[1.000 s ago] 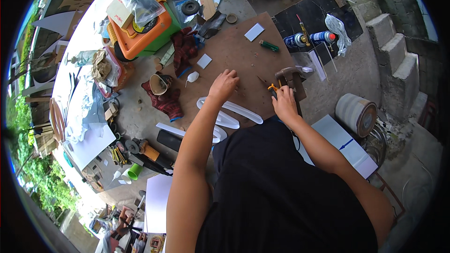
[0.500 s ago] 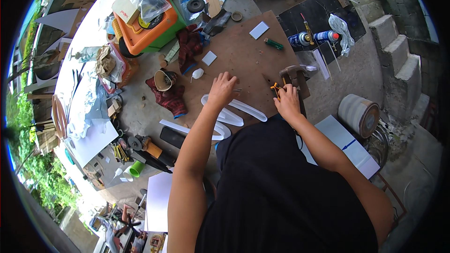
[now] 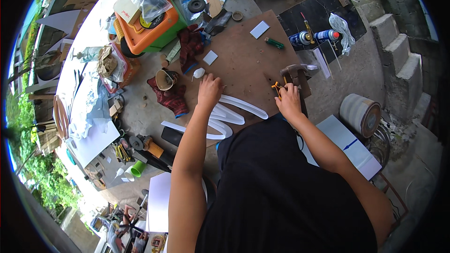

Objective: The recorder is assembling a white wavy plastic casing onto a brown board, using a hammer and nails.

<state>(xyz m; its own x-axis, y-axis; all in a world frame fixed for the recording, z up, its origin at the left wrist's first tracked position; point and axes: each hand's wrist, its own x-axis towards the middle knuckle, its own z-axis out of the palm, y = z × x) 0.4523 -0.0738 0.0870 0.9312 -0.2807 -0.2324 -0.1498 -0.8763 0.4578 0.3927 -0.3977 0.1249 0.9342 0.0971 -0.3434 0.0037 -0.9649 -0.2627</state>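
Note:
My left hand (image 3: 210, 90) is closed above the brown board (image 3: 248, 65), with a small thin bit showing beside its fingers that I cannot make out. Just beyond its fingertips lies a small white rounded piece with a thin tail (image 3: 198, 72). Below it, a white strip bent into curves (image 3: 227, 115) rests on the board, partly hidden by my left forearm. My right hand (image 3: 288, 99) is closed round a small orange-handled tool, which looks like pliers (image 3: 277, 85), at the board's right side. A hammer (image 3: 293, 68) lies just past that hand.
Two small white rectangles (image 3: 259, 29) and a green-handled tool (image 3: 274, 43) lie on the board. Left of it are dark red gloves (image 3: 168, 96), a cup (image 3: 164, 79) and an orange-green bin (image 3: 164, 37). Spray cans (image 3: 324, 36) stand right; an angle grinder (image 3: 145, 145) lies lower left.
My left hand has moved left and slightly away from me, toward the small white rounded piece, uncovering more of the bent strip. My right hand stays at the orange-handled tool.

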